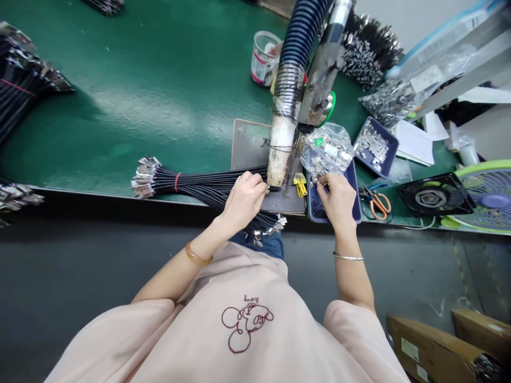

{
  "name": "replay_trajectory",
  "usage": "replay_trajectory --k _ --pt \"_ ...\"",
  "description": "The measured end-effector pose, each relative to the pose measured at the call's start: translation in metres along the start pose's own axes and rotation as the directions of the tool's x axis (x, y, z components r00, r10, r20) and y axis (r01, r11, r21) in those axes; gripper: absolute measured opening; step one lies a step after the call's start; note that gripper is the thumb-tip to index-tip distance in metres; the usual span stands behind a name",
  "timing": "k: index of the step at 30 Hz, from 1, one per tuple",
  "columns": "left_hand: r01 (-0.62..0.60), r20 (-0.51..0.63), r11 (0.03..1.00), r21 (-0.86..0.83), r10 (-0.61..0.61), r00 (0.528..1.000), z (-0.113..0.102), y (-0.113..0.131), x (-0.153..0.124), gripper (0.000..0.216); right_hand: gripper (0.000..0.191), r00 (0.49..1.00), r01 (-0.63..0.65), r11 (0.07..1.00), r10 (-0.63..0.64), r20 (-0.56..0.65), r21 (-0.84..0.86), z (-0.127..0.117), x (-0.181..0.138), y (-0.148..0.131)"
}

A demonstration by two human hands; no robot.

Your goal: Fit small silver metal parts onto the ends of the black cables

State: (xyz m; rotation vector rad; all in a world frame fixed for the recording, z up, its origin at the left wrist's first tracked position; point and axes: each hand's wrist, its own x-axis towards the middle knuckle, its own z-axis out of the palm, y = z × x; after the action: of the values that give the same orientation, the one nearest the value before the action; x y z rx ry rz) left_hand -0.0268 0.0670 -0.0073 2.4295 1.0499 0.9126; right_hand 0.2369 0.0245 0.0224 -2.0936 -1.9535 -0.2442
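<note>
My left hand (246, 196) is closed over the near end of a bundle of black cables (199, 182), its fingertips pinching a cable by the mouth of the white-ended hose (280, 154). A red band ties the bundle, which has silvery connectors (146, 178) at its far left end. More cable ends with metal connectors (268, 227) hang over the table edge below this hand. My right hand (338, 198) is in a blue tray (353, 186), thumb and fingers pinched together over small metal parts (317, 169). What they hold is too small to make out.
A bag of metal parts (329, 148) lies over the tray's back. Beside it are a second blue tray (375, 146), orange-handled pliers (379, 205), a yellow clip (300, 185) and a black fan (437, 196). A metal arm (322, 69) stands overhead; a plastic cup (264, 58) sits behind.
</note>
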Motion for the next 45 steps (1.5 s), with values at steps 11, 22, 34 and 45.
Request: replay_trajectory --k 11,22,34,45 --pt "-0.193 0.044 0.925 -0.328 0.219 0.975 -0.002 0.009 -0.018 0.016 0.019 0.999 -0.039 0.985 0.045 0.030 -0.170 -0.010 -0.039 -0.009" --pt "0.246 0.296 0.753 -0.610 -0.071 0.953 -0.015 0.019 -0.011 0.016 0.016 0.997 -0.044 0.998 0.047 0.053 -0.052 -0.011 -0.040 -0.008" --pt "0.398 0.322 0.599 -0.695 -0.235 0.917 -0.013 0.025 -0.003 0.015 0.017 0.952 -0.144 0.739 0.286 -0.113 0.658 -0.031 -0.057 -0.054" --pt "0.467 0.343 0.552 -0.691 -0.318 0.884 -0.008 0.032 -0.006 0.014 0.009 0.951 0.092 0.720 0.141 -0.274 0.688 -0.008 -0.070 -0.085"
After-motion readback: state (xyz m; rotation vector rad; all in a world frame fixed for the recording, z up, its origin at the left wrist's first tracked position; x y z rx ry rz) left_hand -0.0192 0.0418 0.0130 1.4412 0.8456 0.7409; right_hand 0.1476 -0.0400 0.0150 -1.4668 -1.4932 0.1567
